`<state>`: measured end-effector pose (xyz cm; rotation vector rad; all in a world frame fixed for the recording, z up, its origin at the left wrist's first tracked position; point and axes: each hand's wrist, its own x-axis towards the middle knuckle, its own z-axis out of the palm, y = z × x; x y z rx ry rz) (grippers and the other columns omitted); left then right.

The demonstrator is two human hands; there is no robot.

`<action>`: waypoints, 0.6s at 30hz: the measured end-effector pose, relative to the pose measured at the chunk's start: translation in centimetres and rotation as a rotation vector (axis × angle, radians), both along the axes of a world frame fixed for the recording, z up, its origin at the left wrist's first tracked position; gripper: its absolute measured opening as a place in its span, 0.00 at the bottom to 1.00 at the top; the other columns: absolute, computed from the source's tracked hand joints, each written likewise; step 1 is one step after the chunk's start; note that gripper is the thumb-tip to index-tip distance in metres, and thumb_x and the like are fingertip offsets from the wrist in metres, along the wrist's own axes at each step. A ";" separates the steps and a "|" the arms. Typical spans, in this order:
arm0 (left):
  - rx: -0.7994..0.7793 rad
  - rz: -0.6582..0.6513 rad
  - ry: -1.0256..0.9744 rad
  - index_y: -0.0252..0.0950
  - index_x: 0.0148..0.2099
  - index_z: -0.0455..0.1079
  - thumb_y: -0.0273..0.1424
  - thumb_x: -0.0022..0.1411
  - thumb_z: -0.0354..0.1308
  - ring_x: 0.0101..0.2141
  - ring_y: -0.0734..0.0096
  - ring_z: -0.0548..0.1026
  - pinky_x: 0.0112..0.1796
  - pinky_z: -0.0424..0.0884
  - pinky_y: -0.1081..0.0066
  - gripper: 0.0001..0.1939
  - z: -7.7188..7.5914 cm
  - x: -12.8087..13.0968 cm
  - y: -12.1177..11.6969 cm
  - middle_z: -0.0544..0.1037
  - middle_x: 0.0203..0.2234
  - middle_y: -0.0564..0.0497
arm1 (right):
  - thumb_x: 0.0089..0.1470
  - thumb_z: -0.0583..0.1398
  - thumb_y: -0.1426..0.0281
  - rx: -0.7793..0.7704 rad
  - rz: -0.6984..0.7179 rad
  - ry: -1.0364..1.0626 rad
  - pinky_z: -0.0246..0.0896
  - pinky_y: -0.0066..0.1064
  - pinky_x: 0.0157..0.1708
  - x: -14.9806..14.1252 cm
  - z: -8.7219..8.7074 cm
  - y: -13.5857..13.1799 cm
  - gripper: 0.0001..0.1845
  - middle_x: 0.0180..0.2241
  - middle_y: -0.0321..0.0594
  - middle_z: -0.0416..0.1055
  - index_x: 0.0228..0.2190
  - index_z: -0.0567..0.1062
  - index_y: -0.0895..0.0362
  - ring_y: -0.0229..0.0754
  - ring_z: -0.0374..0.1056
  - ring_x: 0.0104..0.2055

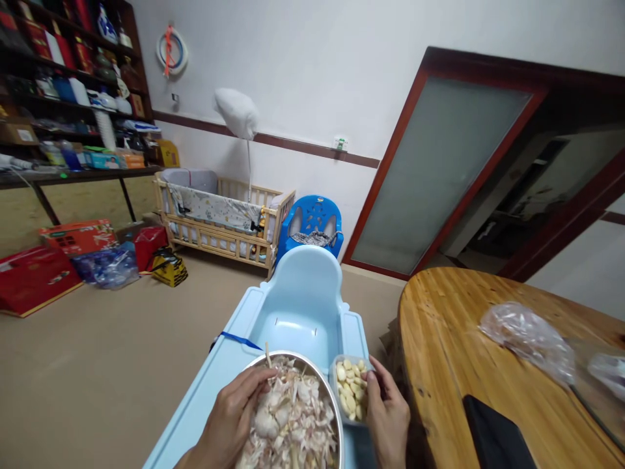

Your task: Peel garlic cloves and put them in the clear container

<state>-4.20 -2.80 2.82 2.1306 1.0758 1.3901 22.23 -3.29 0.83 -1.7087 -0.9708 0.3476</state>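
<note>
A metal bowl (328, 391) full of garlic skins and unpeeled garlic sits on a light blue plastic child's chair tray (229, 365) in front of me. My left hand (229, 420) reaches into the bowl, fingers on the skins and garlic. Just right of the bowl stands a small clear plastic container (334, 366) holding several peeled garlic cloves (350, 391). My right hand (388, 417) rests against that container's right side, fingers curled by its rim; whether it pinches a clove is unclear.
A round wooden table (439, 352) stands to my right with a crumpled clear plastic bag (527, 335) and a black flat object (493, 436). Ahead are a blue plastic chair (312, 221), a wooden crib (219, 225), red boxes (34, 273) and shelves.
</note>
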 end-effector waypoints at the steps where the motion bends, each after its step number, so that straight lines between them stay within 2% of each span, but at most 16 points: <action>1: 0.004 -0.024 0.016 0.38 0.45 0.69 0.20 0.61 0.45 0.33 0.68 0.77 0.33 0.73 0.74 0.16 -0.1 -0.1 0.0 0.77 0.33 0.47 | 0.46 0.57 0.57 0.027 0.025 0.022 0.68 0.32 0.31 -0.4 0.0 0.0 0.26 0.36 0.48 0.79 0.41 0.77 0.60 0.50 0.74 0.36; 4: -0.001 -0.080 0.077 0.39 0.47 0.69 0.19 0.60 0.44 0.38 0.65 0.76 0.37 0.73 0.71 0.18 -0.2 -0.4 -0.2 0.77 0.37 0.45 | 0.46 0.59 0.59 0.076 0.133 0.057 0.67 0.31 0.32 -1.8 0.6 -0.1 0.23 0.34 0.45 0.79 0.41 0.77 0.60 0.48 0.74 0.35; 8: -0.036 -0.086 0.222 0.39 0.44 0.70 0.23 0.60 0.51 0.40 0.61 0.75 0.40 0.73 0.66 0.13 -0.6 -0.9 -0.8 0.77 0.38 0.46 | 0.46 0.61 0.64 0.059 0.383 0.029 0.67 0.32 0.34 -3.7 2.1 -0.5 0.14 0.32 0.45 0.79 0.34 0.80 0.58 0.48 0.73 0.35; 12: -0.076 -0.072 0.329 0.40 0.44 0.70 0.26 0.57 0.57 0.38 0.60 0.75 0.41 0.71 0.61 0.11 -1.0 -1.3 -1.4 0.78 0.37 0.47 | 0.48 0.61 0.70 -0.025 0.699 -0.198 0.64 0.32 0.31 -5.8 3.2 -1.1 0.06 0.26 0.41 0.78 0.28 0.80 0.55 0.46 0.72 0.31; 15: -0.077 -0.033 0.376 0.39 0.45 0.70 0.27 0.54 0.62 0.39 0.57 0.74 0.40 0.71 0.60 0.15 -1.4 -1.1 -1.6 0.77 0.39 0.45 | 0.44 0.65 0.73 -0.125 0.807 -0.390 0.63 0.33 0.34 -7.5 3.4 -1.4 0.05 0.28 0.39 0.76 0.28 0.78 0.53 0.47 0.70 0.34; 18: -0.119 -0.002 0.436 0.39 0.47 0.69 0.24 0.51 0.63 0.40 0.56 0.74 0.41 0.69 0.59 0.20 -1.4 -0.5 -1.6 0.77 0.40 0.45 | 0.43 0.66 0.72 -0.191 0.853 -0.523 0.61 0.34 0.36 -9.0 3.5 -1.6 0.07 0.30 0.40 0.75 0.28 0.76 0.53 0.48 0.68 0.37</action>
